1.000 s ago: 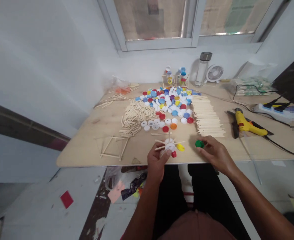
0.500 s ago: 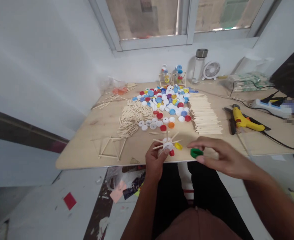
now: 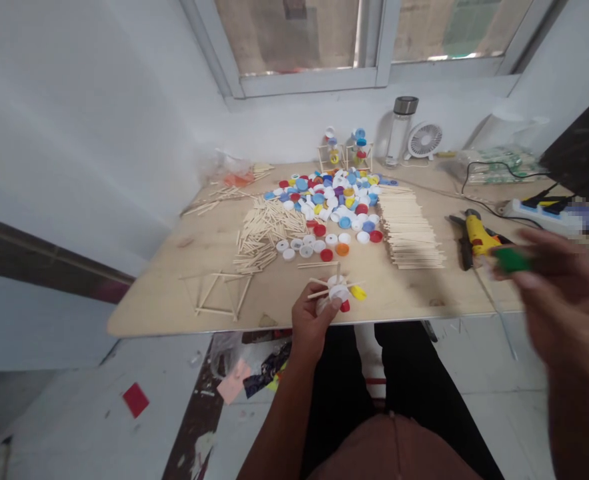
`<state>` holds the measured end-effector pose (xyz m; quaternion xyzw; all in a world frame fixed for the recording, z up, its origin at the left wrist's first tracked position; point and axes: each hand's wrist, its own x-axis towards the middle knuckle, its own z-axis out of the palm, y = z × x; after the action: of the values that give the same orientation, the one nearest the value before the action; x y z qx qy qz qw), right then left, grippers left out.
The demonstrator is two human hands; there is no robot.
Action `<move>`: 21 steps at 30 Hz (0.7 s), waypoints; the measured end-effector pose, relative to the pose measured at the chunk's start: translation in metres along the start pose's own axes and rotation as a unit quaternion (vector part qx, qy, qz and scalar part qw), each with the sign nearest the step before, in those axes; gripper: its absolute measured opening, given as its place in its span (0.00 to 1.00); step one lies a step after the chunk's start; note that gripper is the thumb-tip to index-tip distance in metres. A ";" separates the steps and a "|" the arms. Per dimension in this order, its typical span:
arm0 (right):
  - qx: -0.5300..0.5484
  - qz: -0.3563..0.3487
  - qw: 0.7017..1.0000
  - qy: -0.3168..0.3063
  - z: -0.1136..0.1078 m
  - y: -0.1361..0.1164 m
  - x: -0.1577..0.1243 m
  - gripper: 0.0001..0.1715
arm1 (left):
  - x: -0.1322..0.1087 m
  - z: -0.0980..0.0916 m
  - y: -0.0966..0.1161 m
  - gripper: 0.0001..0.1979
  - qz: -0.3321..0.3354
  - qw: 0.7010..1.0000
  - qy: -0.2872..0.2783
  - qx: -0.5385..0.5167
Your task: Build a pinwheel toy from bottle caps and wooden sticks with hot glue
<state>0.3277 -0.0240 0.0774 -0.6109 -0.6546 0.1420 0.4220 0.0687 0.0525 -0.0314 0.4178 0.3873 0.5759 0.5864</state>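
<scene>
My left hand (image 3: 312, 323) grips a small wheel (image 3: 337, 291) made of a white cap with sticks fanning out and a yellow and a red cap on the stick ends, held just over the table's near edge. My right hand (image 3: 561, 293) is raised at the right, blurred by motion, with a green bottle cap (image 3: 512, 259) pinched between its fingers. It hovers close to the yellow glue gun (image 3: 479, 237).
On the plywood table (image 3: 209, 247) lie a heap of coloured bottle caps (image 3: 331, 200), a scattered stick pile (image 3: 264, 232), a neat stick stack (image 3: 408, 227) and a square stick frame (image 3: 219, 293). A bottle (image 3: 398, 131), small fan (image 3: 424, 140) and power strip (image 3: 544, 217) stand at the back right.
My right hand picked the green cap off the table's near edge and swung it up and to the right toward the glue gun. The left hand kept holding the wheel in place.
</scene>
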 end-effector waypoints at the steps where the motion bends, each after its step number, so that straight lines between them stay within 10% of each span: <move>1: 0.039 0.013 0.999 0.028 0.009 0.003 0.003 0.25 | 0.000 0.000 0.000 0.13 0.000 1.000 -0.001 0.003; 9: 0.090 0.039 0.990 -0.099 0.080 0.018 0.027 0.18 | -0.001 -0.001 0.003 0.13 -0.001 0.999 -0.024 0.035; 21: 0.094 -0.001 0.983 -0.158 0.087 0.005 0.038 0.17 | 0.000 -0.003 0.002 0.12 -0.005 0.998 -0.033 0.059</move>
<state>0.2713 0.0404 0.0358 -0.5380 -0.6972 0.2971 0.3690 0.0647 0.0524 -0.0304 0.4687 0.4033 0.5345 0.5762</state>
